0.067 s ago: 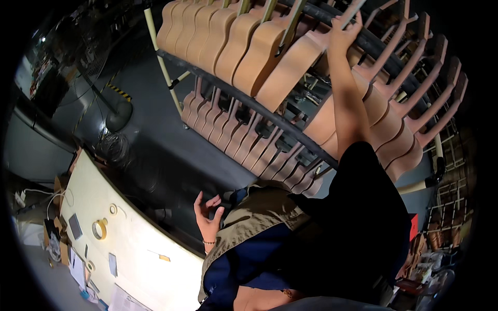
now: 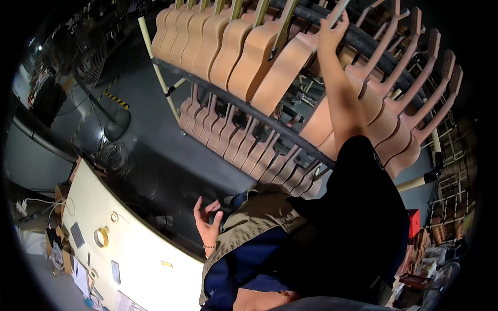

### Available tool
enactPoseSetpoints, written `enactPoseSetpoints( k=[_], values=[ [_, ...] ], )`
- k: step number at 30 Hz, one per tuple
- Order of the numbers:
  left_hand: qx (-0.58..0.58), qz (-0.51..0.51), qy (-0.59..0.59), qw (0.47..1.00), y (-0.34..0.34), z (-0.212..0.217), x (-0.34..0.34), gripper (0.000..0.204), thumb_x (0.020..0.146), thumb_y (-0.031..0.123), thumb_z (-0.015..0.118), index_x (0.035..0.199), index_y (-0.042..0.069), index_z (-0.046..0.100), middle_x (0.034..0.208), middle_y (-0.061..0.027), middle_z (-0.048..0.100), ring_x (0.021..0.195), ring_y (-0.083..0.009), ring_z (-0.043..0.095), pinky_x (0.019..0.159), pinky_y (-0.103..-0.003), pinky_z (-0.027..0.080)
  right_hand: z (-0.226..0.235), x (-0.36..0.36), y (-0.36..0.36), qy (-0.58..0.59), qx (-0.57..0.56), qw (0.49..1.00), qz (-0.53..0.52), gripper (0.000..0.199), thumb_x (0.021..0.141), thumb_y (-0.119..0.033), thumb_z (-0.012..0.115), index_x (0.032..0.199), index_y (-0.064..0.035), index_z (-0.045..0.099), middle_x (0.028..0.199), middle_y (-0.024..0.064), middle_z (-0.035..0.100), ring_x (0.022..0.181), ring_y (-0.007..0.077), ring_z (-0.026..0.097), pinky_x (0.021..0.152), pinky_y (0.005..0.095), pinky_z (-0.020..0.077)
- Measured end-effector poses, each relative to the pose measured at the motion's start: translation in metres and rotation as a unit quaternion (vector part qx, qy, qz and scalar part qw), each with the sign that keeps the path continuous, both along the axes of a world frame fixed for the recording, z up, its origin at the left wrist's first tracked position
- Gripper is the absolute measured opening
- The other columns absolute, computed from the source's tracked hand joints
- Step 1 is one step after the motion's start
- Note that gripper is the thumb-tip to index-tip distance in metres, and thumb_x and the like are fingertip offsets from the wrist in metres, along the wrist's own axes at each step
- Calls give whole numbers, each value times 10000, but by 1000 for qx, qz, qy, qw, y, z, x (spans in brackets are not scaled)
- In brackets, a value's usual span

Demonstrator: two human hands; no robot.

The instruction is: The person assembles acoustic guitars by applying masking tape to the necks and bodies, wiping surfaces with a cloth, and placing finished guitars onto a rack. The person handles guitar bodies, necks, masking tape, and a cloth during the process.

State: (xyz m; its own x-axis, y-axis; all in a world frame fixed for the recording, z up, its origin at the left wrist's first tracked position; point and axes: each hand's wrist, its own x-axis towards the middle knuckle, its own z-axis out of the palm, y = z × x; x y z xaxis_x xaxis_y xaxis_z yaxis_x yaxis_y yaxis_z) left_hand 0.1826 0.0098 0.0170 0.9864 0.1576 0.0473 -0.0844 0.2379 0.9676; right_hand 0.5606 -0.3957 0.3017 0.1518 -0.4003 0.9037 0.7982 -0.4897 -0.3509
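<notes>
My right hand (image 2: 332, 32) reaches up to the rack, its fingers closed around the neck of an unfinished guitar (image 2: 284, 73). This guitar's pale wooden body leans among the others on the upper level, with its curved side toward me. My left hand (image 2: 209, 224) hangs beside my waist, near the table, with fingers apart and nothing in it. A row of similar guitar bodies (image 2: 224, 46) stands to the left of the held one. More guitars with pinkish necks (image 2: 426, 98) stand to its right, partly behind my right arm.
Padded black rails (image 2: 236, 103) carry the guitars, and a lower row of guitars (image 2: 228, 135) sits beneath. A white table (image 2: 140, 259) at lower left bears tape rolls (image 2: 101, 237) and papers. A standing fan (image 2: 78, 57) and coiled wire (image 2: 114, 155) are at far left.
The whole view has shifted slightly, so the rack and my right hand appear a little farther left. My grip on the guitar neck looks the same.
</notes>
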Motion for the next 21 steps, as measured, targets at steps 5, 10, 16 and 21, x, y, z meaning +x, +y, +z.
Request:
enactPoseSetpoints(
  k=[5,10,16,21],
  values=[
    [7,-6,10,1000,4,2,-2,701,780,56,708,1357,7,313,1064,-192,628,968,-218,605,924,-334,431,-4,7,32,26,-46,977,-206,640,724,-98,614,1324,-72,394,1135,188,459,1081,362,418,962,465,302],
    [5,3,27,1000,-4,16,-8,683,784,48,700,1355,14,327,1056,-180,632,963,-214,600,933,-339,418,4,4,22,28,-100,879,-464,638,710,-182,619,1306,-70,422,1213,170,434,1150,343,350,989,486,197],
    [-10,80,41,996,13,-9,-35,624,810,-15,632,1355,21,330,1053,-178,631,955,-194,594,929,-318,416,6,-41,55,53,-116,868,-479,738,749,-405,645,1308,17,414,1383,253,319,1301,417,253,1023,555,194],
    [-37,52,77,995,13,-21,-42,579,803,-9,660,1310,15,382,1030,-151,645,924,-173,606,874,-302,466,71,-132,-37,2,-140,919,-368,569,772,-342,656,1179,19,490,1133,186,504,1055,314,466,876,440,346]
  ],
)
